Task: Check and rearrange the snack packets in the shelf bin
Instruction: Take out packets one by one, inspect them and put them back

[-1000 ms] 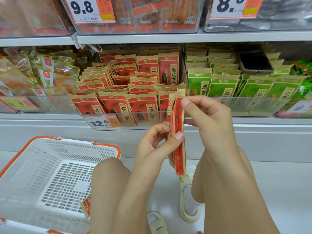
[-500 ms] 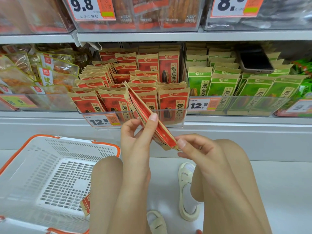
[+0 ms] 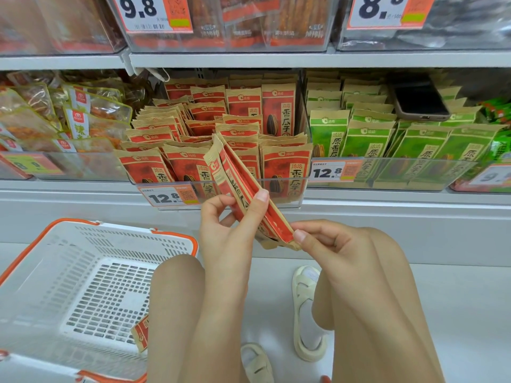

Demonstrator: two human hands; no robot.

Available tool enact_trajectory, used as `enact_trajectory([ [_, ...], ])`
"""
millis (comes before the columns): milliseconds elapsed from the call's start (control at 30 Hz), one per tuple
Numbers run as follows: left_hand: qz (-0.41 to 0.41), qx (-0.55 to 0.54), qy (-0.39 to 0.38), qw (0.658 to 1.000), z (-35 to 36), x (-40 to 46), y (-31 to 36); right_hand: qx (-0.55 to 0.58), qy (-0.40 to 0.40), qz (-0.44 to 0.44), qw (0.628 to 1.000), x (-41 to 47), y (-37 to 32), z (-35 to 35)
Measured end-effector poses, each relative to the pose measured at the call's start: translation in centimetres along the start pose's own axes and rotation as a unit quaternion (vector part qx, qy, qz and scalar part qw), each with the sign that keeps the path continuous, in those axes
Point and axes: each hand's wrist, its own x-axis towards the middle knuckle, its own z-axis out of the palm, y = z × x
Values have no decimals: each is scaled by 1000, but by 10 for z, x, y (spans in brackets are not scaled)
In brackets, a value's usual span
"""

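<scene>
Red snack packets (image 3: 243, 194) pinched by left hand (image 3: 232, 233), right hand (image 3: 329, 244) fingers

red packets (image 3: 243, 189) (tilted) — both hands

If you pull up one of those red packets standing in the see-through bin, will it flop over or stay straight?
Probably fairly straight: the held red packets keep flat, unbent sides between the left hand and right hand. Likely light, since fingertips alone hold them. The binned red packets lean on one another, so neighbours might tip.
</scene>
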Motion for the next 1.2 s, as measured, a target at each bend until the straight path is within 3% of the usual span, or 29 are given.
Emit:
enact_trajectory([
  [300,0,0,-13,1000,-3,-1,0,-11,-4,4,1000,0,1,-2],
  [467,16,51,0,999,-2,-5,0,-12,-3,13,1000,1,6,-5],
  [800,51,25,-9,998,-6,1,-3,131,39,84,987,2,12,-10],
  [933,14,39,-109,993,0,-7,3,75,38,13,996,-1,11,-6],
  [1033,-4,31,-144,989,4,-12,3,-71,14,-107,992,-6,14,-1],
  [1200,-19,-64,-83,994,7,-9,-1,-267,91,-315,906,0,25,4],
])
